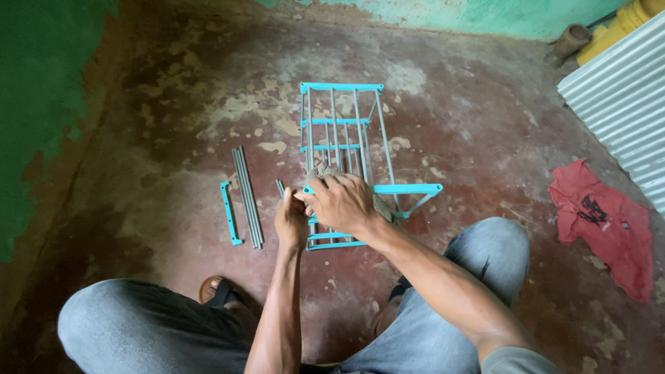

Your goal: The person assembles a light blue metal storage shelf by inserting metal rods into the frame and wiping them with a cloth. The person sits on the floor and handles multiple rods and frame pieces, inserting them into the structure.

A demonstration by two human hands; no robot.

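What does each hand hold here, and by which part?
The right hand presses a grey rag on the turquoise rack, by its near crossbar. The left hand grips that rack's near left corner.

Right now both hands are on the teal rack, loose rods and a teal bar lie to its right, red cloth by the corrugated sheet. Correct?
Not quite. The head view shows the loose rods and teal bar lying to the left of the teal rack, not its right. The rest holds: left hand and right hand on it, red cloth by the corrugated sheet.

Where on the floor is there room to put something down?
Bare floor lies left of the loose bars, and between the rack and the red cloth. It is crowded near both hands, left and right, on the rack.
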